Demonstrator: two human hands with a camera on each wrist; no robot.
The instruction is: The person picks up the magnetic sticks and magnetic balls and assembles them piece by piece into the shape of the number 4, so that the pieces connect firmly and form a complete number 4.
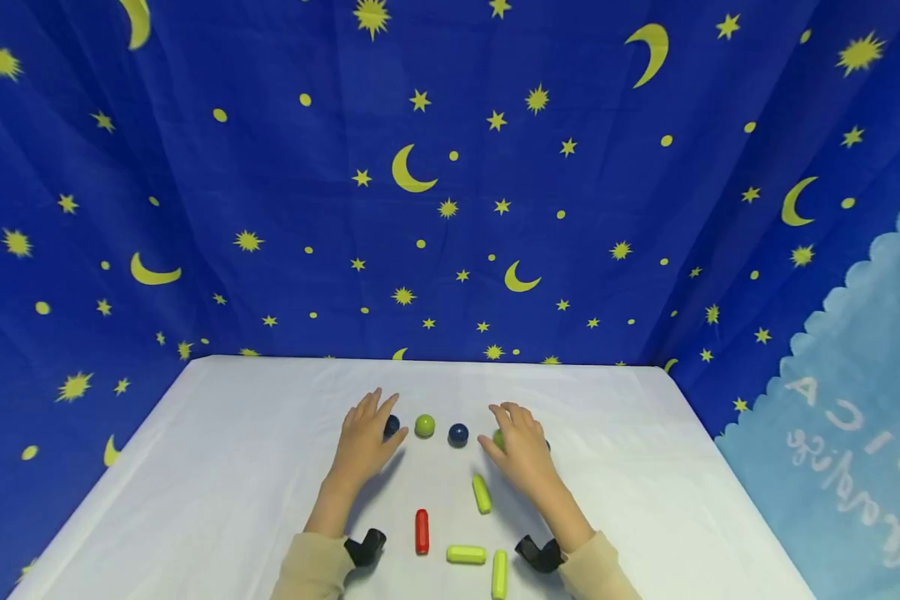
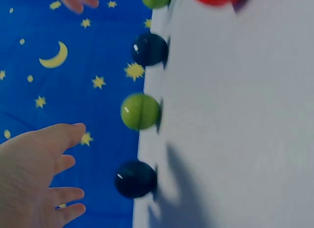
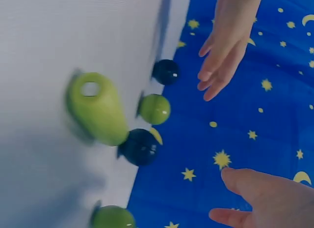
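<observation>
My left hand [image 1: 362, 446] hovers over the table with its fingers spread, holding nothing. Beside its thumb and fingers is a dark blue ball [image 1: 391, 426], partly hidden in the head view but whole in the left wrist view. A green ball [image 1: 424, 426] and another dark blue ball [image 1: 458, 435] lie between the two hands. Above the right end of this row is my right hand [image 1: 525, 452], fingers extended and nothing gripped. It partly covers a second green ball [image 1: 498, 438] and a dark one [image 1: 547, 446] at its far side.
Nearer me on the white table [image 1: 232, 467] lie a red stick [image 1: 422, 532] and three yellow-green sticks: one upper [image 1: 482, 494], one crosswise [image 1: 466, 554], one lengthwise [image 1: 500, 575]. Blue star-printed cloth [image 1: 450, 233] surrounds the table. Black wrist mounts [image 1: 366, 547] protrude inward near both sleeves.
</observation>
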